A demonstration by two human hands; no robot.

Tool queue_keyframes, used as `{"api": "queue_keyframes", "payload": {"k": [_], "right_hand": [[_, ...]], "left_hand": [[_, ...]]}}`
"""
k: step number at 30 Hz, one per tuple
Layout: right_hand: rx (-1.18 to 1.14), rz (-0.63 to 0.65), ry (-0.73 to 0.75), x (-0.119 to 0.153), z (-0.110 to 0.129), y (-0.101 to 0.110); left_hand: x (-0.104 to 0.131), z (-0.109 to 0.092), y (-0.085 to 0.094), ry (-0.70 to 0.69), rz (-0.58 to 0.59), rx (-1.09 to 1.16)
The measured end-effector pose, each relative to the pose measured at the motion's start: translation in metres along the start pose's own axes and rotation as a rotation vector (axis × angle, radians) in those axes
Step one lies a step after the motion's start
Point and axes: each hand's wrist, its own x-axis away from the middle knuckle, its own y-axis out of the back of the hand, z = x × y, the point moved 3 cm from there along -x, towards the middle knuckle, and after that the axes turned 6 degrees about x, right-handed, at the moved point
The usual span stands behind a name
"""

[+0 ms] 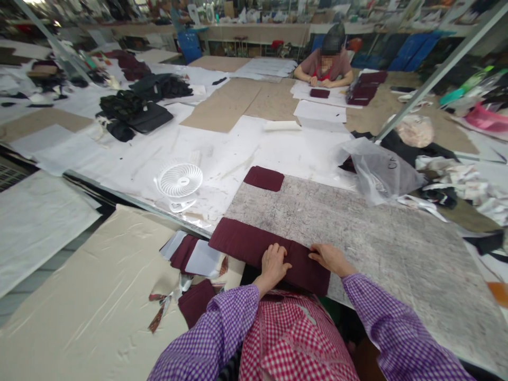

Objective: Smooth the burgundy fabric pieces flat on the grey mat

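Note:
A long maroon fabric panel (242, 238) lies along the near edge of the grey mottled board (381, 254), its near side reaching my apron. My left hand (273, 263) rests on top of the panel, fingers slightly bent and apart. At the panel's upper edge, toward its right end, my right hand (331, 258) pinches the cloth between thumb and fingers. A smaller folded maroon piece (264, 179) sits farther up on the board. What lies beneath the panel is hidden.
Left of me, maroon and pale grey pieces (194, 255) lie on cream sheeting (91, 286), near a folded maroon cloth (196, 301). A white fan (180, 181) stands beyond. A plastic bag (381, 169) is at right. Across the table sits a co-worker (327, 61).

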Motion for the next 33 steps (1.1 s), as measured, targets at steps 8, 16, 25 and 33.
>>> {"api": "queue_keyframes", "payload": {"k": [8, 16, 25, 33], "right_hand": [[-0.004, -0.032, -0.086, 0.004, 0.005, -0.007], [-0.062, -0.036, -0.068, -0.001, -0.004, -0.016], [0.010, -0.198, -0.165, 0.013, 0.011, -0.003], [-0.013, -0.542, 0.127, 0.013, 0.067, -0.050]], "left_hand": [[0.001, -0.002, -0.001, 0.009, 0.014, -0.035], [0.001, 0.000, -0.003, -0.031, 0.034, -0.058], [0.001, 0.003, -0.007, -0.098, 0.100, -0.089], [-0.003, 0.001, 0.001, -0.089, 0.140, -0.050]]}}
